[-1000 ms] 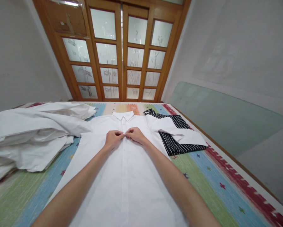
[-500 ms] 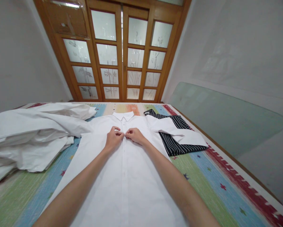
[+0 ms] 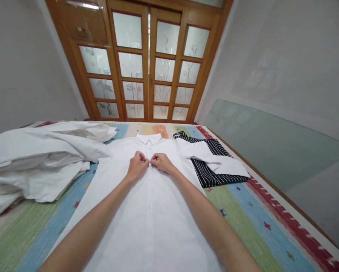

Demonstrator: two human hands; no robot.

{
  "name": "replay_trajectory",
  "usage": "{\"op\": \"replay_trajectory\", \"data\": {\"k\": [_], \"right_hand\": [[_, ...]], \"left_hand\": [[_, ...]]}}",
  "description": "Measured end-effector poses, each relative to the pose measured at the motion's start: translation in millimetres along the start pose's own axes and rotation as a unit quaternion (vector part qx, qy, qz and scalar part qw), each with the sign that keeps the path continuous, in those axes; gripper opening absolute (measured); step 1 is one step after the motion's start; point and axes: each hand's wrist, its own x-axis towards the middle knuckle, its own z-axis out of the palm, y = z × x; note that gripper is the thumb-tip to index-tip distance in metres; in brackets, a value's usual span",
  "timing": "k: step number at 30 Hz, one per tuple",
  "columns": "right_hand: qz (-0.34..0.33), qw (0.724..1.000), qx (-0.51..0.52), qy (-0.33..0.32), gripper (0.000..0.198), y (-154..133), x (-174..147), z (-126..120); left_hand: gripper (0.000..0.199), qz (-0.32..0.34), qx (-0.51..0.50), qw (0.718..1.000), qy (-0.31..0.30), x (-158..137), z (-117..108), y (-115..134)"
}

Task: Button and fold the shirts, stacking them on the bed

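Observation:
A white button-up shirt (image 3: 129, 226) lies front side up, its collar at the far end and its button placket running down the middle. My left hand (image 3: 138, 165) pinches the placket on its left side, a little below the collar. From the right, my right hand (image 3: 161, 162) pinches the same spot, thumb and forefinger closed. The two sets of fingertips almost meet over the placket. Whatever button sits between them is too small to make out. One sleeve of the shirt stretches right, across a folded black-and-white striped cloth (image 3: 206, 179).
A heap of white garments (image 3: 41, 162) covers the left side of the bed or table, whose striped, colourful cover (image 3: 245, 211) shows around the shirt. Walls stand on both sides, with a pale green panel (image 3: 274, 139) at right. Wooden glazed doors (image 3: 149, 64) close off the back.
Both hands stay at the same place on the placket, with only slight shifts of the fingers. The whole view has moved a little.

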Motion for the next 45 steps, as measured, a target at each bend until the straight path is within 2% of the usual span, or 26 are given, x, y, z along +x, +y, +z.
{"op": "replay_trajectory", "data": {"k": [9,14,17,20,24,28,36,45], "right_hand": [[-0.051,0.998,-0.04,0.004,0.01,4.0,1.8,-0.1],[-0.074,0.995,-0.061,0.009,0.008,8.0,2.4,1.5],[-0.078,0.994,-0.071,0.017,0.009,9.6,1.9,2.7],[-0.074,0.995,-0.069,0.022,0.008,9.8,0.9,2.8],[-0.066,0.997,-0.049,0.015,0.007,9.0,-0.4,2.1],[-0.065,0.997,-0.039,0.012,0.007,8.8,-0.5,1.7],[-0.077,0.996,-0.04,0.012,0.007,7.9,-1.2,0.6],[-0.096,0.993,-0.061,0.026,0.008,9.2,-1.2,4.3]], "left_hand": [[0.02,0.021,0.012,1.0,-0.007,-0.7,-3.0,2.1],[0.011,0.051,0.058,0.997,-0.013,5.2,-6.9,-3.1],[0.003,0.063,0.06,0.996,-0.037,9.8,-12.0,-6.9],[0.011,0.078,0.053,0.994,-0.049,11.7,-13.5,-9.3],[0.015,0.107,0.099,0.988,-0.053,11.4,-9.1,-11.2],[0.013,0.126,0.114,0.982,-0.077,11.5,-6.3,-13.8],[0.013,0.14,0.1,0.981,-0.085,12.7,-5.2,-15.4],[0.014,0.148,0.132,0.975,-0.099,14.0,-5.8,-13.9]]}}
